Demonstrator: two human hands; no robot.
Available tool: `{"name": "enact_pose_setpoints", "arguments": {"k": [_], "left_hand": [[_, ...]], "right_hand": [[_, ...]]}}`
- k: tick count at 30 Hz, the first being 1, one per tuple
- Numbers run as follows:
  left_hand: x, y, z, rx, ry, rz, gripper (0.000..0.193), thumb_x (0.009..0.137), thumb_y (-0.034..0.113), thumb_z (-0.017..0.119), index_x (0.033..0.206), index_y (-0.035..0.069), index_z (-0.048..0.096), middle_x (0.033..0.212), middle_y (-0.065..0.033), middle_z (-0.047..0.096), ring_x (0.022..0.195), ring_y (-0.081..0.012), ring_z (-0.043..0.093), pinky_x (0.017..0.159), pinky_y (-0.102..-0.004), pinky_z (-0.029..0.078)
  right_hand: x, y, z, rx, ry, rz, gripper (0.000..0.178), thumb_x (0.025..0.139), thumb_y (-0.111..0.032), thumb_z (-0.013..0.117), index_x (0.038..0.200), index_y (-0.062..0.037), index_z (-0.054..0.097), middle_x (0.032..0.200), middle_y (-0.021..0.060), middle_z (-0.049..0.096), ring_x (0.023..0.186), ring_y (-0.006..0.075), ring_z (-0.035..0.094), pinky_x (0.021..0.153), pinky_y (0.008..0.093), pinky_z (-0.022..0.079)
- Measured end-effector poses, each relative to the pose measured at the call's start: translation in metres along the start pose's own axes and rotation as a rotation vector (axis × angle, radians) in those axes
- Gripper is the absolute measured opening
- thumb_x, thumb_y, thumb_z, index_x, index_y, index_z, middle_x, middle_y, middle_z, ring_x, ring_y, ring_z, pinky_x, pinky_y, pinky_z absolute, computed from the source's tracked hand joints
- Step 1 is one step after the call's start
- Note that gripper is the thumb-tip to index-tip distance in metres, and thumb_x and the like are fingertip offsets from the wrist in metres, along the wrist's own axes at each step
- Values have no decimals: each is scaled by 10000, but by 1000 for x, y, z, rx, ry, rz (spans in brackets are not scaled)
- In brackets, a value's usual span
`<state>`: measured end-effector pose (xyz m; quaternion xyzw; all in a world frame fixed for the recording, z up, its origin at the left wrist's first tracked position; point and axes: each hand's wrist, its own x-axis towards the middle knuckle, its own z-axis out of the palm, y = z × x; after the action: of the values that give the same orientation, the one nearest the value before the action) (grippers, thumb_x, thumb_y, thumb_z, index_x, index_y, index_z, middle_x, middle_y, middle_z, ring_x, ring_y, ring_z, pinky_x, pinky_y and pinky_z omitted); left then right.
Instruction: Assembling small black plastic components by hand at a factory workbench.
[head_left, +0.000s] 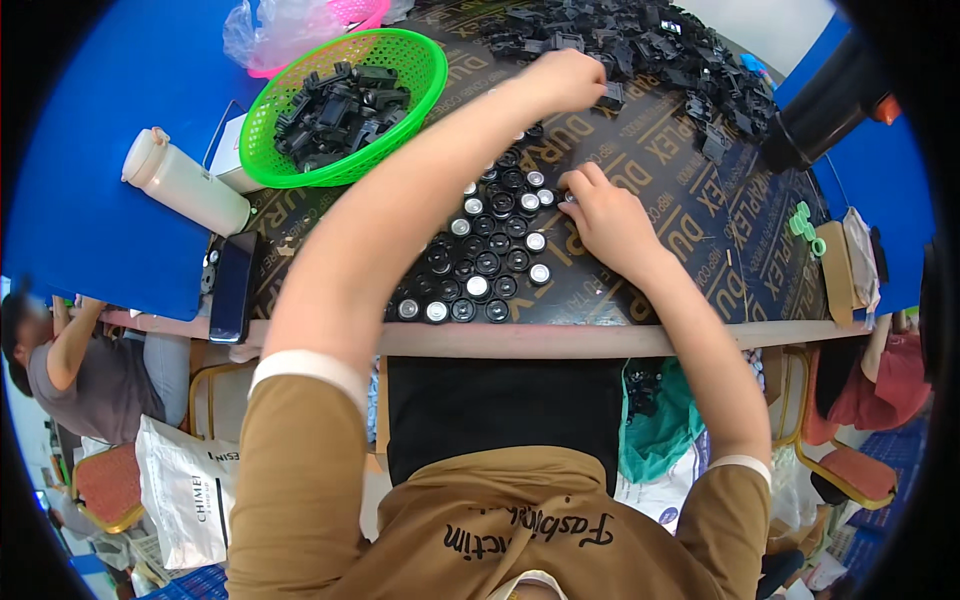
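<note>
My left hand (572,82) stretches across to the far pile of black plastic parts (650,50). Its fingers are curled closed, and a small black plastic part (612,97) shows right at the fingertips. Nearer to me, my right hand (608,215) has thumb and fingers pinched around a small round wheel (568,197), mostly covered by the fingers. Beside it, to the left, lies a spread of small black wheels (487,262), some with silver-coloured caps (477,286). My left forearm passes above part of this spread and hides some of it.
A green basket (437,75) of black parts stands at the left. Near it are a white bottle (185,180) and a phone (233,290). At right are a black cylinder (825,105), pale green rings (803,222) and a cardboard piece (838,265). Other people sit on both sides.
</note>
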<state>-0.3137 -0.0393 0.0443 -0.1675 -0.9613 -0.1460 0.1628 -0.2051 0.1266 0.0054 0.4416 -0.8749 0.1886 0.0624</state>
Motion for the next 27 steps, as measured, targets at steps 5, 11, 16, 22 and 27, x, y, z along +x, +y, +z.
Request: {"name": "enact_pose_setpoints", "arguments": {"k": [5,11,16,22,27], "left_hand": [[43,31,56,47,44,-326,497,829,449,544,1084,22,533,958,-178,640,899,-331,624,762,-423,500],[37,46,35,47,-82,-221,544,662,343,686,995,-69,561,933,-189,644,858,-289,645,757,-356,518],[-80,61,-56,-1063,-135,-290,377,742,144,705,1074,16,582,889,-36,608,808,-99,561,759,-245,462],[-213,107,-99,-1329,24,-230,547,749,212,694,1189,-8,453,1075,-85,524,942,-161,560,809,-292,467],[-248,118,-96,-1137,105,-49,631,750,219,687,1263,-19,406,1067,-87,473,969,-178,493,877,-286,376]], "right_hand": [[0,9,3,65,161,9,181,815,-172,588,934,-37,563,927,136,518,746,342,597,646,419,482],[-9,35,-14,254,203,135,233,717,-171,700,856,-23,585,845,115,570,740,290,591,655,359,471],[-4,24,-29,770,204,474,168,695,-63,703,833,5,636,769,62,624,693,102,578,624,236,446],[-29,-41,-68,1318,240,314,187,720,-11,651,891,-21,575,770,-24,574,684,42,522,618,169,417],[-45,-81,-76,1302,217,-21,274,629,39,729,846,-15,571,818,31,593,649,55,527,581,165,410]]}}
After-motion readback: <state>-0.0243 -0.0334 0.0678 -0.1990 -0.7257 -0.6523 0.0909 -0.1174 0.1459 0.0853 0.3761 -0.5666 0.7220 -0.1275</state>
